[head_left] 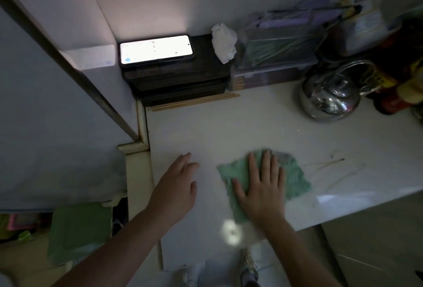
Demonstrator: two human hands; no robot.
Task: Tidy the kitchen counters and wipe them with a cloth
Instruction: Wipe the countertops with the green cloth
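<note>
Right hand (261,186) flat, fingers spread, palm down on green cloth (295,179), gripping nothing, only pressing it to white tabletop (229,131) near the front edge; left hand (178,186) open and relaxed just to its left, holding nothing, contact with surface unclear. Thin sticks (329,164) loose just right of cloth, steel kettle (329,97) farther back. Likely risk: a rightward wipe dragging sticks off the front edge, or a wide sweep knocking the kettle.

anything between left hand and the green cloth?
Nothing: only a bare strip of counter separates the left hand from the cloth, per the head view.
</note>
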